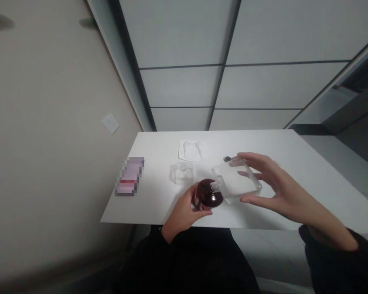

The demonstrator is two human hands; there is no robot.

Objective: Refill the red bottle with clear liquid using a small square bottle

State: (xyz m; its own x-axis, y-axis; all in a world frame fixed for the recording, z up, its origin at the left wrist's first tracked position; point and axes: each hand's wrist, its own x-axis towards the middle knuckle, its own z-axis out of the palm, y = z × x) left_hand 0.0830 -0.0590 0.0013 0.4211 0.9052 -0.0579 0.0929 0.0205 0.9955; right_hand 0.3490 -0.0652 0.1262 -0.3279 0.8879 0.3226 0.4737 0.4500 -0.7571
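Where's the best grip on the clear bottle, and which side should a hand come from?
Probably by its wide end, away from the neck, coming from the right, with thumb on the near side and fingers on the far side. The clear bottle is boxy and tilted, its threaded neck pointing left over the brown bottle, so this hold, like the right hand's, leaves the neck free.

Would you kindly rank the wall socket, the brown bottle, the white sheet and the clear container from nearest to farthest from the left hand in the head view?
From the left hand:
1. Brown bottle: in its grasp.
2. Clear container: just beyond the hand.
3. White sheet: farther back, behind the container.
4. Wall socket: farthest, up to the left.
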